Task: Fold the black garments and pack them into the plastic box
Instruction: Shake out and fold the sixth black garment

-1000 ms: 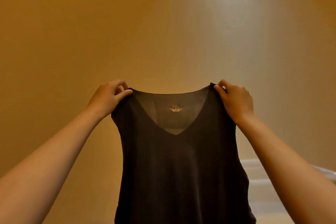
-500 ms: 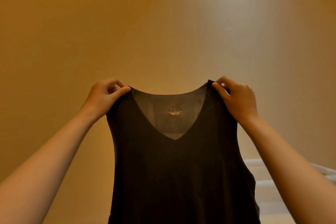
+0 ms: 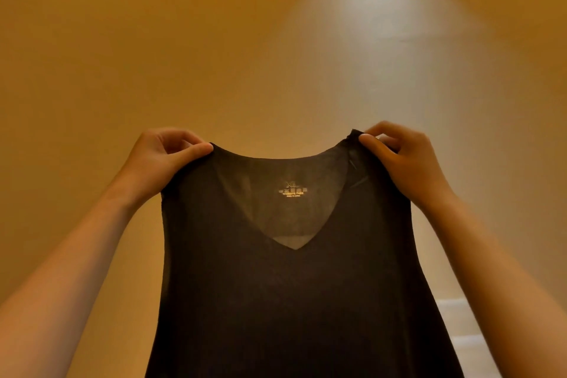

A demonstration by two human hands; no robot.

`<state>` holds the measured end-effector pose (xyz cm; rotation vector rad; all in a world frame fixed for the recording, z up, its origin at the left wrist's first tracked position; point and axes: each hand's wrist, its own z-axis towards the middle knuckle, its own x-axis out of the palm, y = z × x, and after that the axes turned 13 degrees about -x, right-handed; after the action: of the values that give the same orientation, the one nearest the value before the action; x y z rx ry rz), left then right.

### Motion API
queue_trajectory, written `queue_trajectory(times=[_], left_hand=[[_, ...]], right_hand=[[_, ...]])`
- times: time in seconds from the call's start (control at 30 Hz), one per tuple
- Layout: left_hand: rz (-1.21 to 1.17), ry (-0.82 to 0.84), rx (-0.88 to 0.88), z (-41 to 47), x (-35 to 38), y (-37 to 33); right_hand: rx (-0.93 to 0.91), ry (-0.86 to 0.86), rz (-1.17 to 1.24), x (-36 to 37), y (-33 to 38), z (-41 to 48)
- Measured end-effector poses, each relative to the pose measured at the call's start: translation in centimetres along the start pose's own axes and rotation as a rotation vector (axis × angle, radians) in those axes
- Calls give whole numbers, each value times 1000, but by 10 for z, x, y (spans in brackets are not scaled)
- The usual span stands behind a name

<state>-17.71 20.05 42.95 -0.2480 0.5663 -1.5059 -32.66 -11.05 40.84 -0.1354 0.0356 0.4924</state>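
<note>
Indoor room, kind unclear; plain ochre wall [image 3: 122, 40], soft pool of light [image 3: 377, 0], pale surface [image 3: 469, 353] low right

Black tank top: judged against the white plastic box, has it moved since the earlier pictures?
Yes. The black tank top has risen; its neckline sits farther above the white plastic box at lower right.

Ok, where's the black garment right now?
Head view, centre: the black garment hangs in the air, its shoulders pinched by the left hand and the right hand.
</note>
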Motion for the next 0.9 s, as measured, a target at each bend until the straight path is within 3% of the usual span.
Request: queue_trajectory(times=[0.27, 0.57, 0.73, 0.9], left_hand=[[127, 70, -114, 8, 42, 70], [311, 200, -335, 8, 107, 222], [384, 225, -438, -10, 138, 291], [486, 254, -424, -17, 163, 326]], right_hand=[[158, 180, -48, 41, -56, -45], [378, 448, -31, 131, -160, -149], [450, 486, -77, 170, -199, -204], [487, 535, -113, 192, -221, -233]])
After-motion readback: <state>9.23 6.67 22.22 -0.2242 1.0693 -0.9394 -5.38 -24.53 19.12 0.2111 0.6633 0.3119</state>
